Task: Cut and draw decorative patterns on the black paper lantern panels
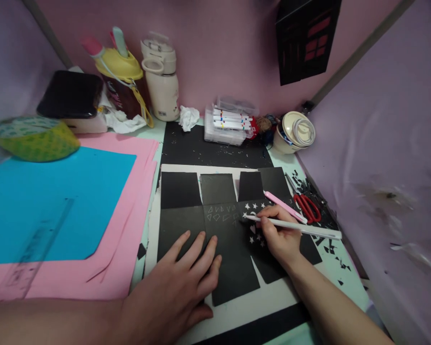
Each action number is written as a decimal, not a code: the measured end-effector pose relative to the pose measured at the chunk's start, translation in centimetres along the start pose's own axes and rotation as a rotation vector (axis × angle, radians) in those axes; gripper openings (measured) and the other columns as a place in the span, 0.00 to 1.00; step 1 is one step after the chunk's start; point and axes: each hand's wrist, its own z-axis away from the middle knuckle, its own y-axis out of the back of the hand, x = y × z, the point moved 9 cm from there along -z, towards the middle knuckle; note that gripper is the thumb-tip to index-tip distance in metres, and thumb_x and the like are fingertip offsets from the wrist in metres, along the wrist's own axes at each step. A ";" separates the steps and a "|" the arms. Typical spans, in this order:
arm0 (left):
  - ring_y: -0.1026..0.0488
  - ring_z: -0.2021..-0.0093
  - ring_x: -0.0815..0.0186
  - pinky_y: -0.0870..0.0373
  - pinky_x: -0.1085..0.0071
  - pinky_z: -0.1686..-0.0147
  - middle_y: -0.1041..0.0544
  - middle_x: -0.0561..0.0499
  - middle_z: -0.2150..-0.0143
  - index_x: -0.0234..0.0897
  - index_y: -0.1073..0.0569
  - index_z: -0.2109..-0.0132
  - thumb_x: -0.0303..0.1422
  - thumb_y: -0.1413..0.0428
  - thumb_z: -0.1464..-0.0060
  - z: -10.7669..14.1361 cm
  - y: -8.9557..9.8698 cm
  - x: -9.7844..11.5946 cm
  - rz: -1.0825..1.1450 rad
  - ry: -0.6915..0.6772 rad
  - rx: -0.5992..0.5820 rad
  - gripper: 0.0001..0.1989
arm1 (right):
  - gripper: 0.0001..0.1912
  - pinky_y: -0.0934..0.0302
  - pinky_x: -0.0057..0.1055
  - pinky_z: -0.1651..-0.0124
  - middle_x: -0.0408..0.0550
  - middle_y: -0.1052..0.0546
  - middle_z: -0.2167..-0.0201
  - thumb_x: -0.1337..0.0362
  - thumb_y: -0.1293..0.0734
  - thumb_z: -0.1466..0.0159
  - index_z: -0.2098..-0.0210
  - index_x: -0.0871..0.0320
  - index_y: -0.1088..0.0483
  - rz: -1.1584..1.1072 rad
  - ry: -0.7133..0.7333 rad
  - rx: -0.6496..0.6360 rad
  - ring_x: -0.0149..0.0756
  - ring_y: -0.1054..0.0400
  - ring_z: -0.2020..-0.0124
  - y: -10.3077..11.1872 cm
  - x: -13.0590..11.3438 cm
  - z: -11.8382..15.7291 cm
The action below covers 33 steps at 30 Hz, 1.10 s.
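A black paper box template [224, 254] with slit flaps lies flat on a white board. My left hand [187, 278] rests on its lower left part, fingers spread and stretched out. Between thumb and fingers of my right hand [280, 237] is a white pen [309, 227], its tip at the star cut-outs in the right part of the paper. Several stars and a heart shape show white there; my fingers hide some of them. Light outlines of triangles and other angular shapes are drawn on the panel to the left of the stars.
A pink pen-like cutter [285, 207] and red-handled scissors [307, 208] lie to the right among black paper scraps. Blue paper [57, 206] on pink sheets, a clear ruler [39, 249] and a tape roll [32, 139] are at left. Bottles and a marker case [226, 127] stand behind.
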 end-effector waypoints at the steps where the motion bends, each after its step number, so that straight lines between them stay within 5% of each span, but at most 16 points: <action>1: 0.38 0.39 0.46 0.49 0.47 0.42 0.35 0.40 0.36 0.40 0.31 0.42 0.57 0.51 0.42 0.0 0.0 0.0 0.002 0.000 -0.003 0.31 | 0.04 0.38 0.31 0.72 0.42 0.28 0.78 0.67 0.37 0.38 0.70 0.55 0.31 0.002 -0.001 -0.009 0.34 0.32 0.76 -0.1 0.0 0.0; 15: 0.37 0.40 0.46 0.46 0.46 0.43 0.35 0.38 0.37 0.38 0.31 0.42 0.56 0.49 0.43 -0.1 0.0 -0.4 0.009 0.009 -0.019 0.32 | 0.06 0.42 0.26 0.76 0.40 0.29 0.80 0.68 0.37 0.40 0.73 0.56 0.32 0.119 -0.039 -0.121 0.30 0.35 0.80 -1.7 0.3 -0.2; 33: 0.37 0.40 0.45 0.47 0.46 0.43 0.34 0.38 0.37 0.38 0.31 0.42 0.56 0.49 0.44 0.1 -0.1 -0.3 -0.007 0.002 0.005 0.32 | 0.07 0.40 0.26 0.73 0.41 0.26 0.80 0.67 0.36 0.38 0.73 0.56 0.32 0.210 -0.001 -0.110 0.30 0.32 0.78 -1.7 0.0 -0.1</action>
